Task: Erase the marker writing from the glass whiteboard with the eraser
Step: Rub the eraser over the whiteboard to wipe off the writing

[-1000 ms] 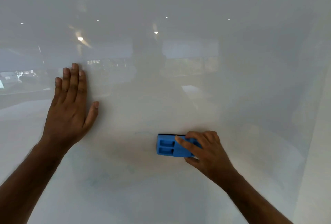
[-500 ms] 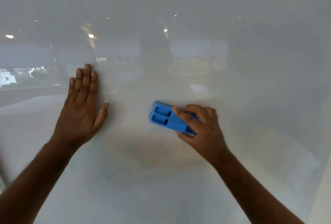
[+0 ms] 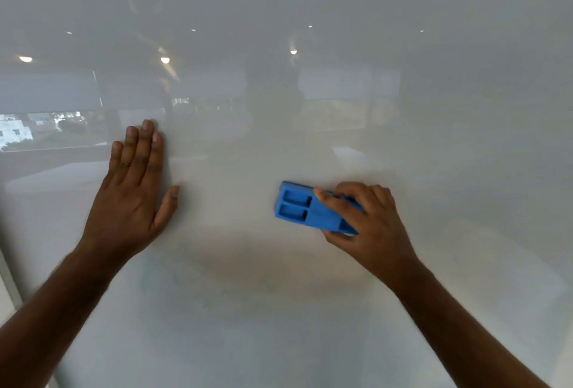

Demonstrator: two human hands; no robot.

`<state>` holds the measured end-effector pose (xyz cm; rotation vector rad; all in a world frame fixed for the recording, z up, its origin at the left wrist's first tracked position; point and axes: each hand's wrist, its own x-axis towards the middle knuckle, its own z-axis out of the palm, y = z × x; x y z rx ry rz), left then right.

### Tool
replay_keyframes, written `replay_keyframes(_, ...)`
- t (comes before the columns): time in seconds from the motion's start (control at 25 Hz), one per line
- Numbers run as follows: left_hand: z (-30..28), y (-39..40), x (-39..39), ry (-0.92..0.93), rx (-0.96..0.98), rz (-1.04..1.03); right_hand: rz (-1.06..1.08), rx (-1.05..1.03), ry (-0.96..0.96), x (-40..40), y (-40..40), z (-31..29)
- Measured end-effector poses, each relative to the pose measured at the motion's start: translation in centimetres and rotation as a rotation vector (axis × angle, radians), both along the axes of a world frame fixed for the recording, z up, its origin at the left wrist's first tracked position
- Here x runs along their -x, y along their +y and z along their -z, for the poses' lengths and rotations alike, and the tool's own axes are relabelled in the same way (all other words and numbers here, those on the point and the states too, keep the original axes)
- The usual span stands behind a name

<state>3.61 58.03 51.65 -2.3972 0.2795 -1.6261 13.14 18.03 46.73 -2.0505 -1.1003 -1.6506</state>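
Right hand [image 3: 369, 226]: fingers [image 3: 328, 201] wrapped over the right end of the blue eraser [image 3: 307, 209], thumb under its lower edge, pinning it flat on the glass whiteboard [image 3: 403, 108]. Eraser sticks out left of the fingers, tilted, left end slightly higher; two rectangular recesses show on its back.

Left hand [image 3: 130, 201]: fingers [image 3: 139, 152] straight and together, thumb splayed toward the eraser, palm flat on the glass, gripping nothing. Well apart from the eraser, roughly level with it.

Below and between both hands: faint bluish-green marker smudges [image 3: 192, 291], blurred, no legible writing. Rest of the board near the fingers looks clean.

Above the fingers the glass reflects ceiling lights [image 3: 165, 60] and windows. Board's left edge frame [image 3: 7, 279] shows beside the left forearm.
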Motion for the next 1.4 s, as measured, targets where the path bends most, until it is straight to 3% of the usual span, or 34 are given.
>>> replay_keyframes(0.08,-0.1,0.3,0.2,0.000,-0.018,0.000,-0.037,-0.028,0.010,0.7,3.3,-0.8)
replay_keyframes(0.2,-0.2,0.8,0.4,-0.004,-0.035,-0.006,-0.067,0.116,-0.003,1.5,6.6,1.3)
replay_keyframes(0.4,0.3,2.5,0.8,-0.038,0.017,-0.050,-0.002,0.332,0.003,1.4,3.5,5.7)
replay_keyframes(0.56,0.5,4.2,1.4,-0.059,0.033,-0.071,0.039,0.157,0.034,1.0,1.9,2.6)
replay_keyframes(0.72,0.4,4.6,1.5,-0.075,0.091,-0.070,-0.011,0.037,0.029,2.2,6.3,-0.8)
replay_keyframes(0.88,0.3,6.1,1.9,-0.099,0.108,-0.089,-0.040,0.181,0.005,3.6,11.0,0.5)
replay_keyframes(1.04,0.7,7.7,1.9,-0.148,0.128,-0.070,-0.020,0.366,-0.005,4.1,9.3,4.4)
replay_keyframes(1.24,1.2,7.8,1.3,-0.181,0.141,-0.060,0.026,0.193,-0.001,3.5,8.4,1.8)
replay_keyframes(1.4,1.2,7.9,1.5,-0.180,0.144,-0.047,-0.045,0.078,0.003,4.8,14.7,-0.2)
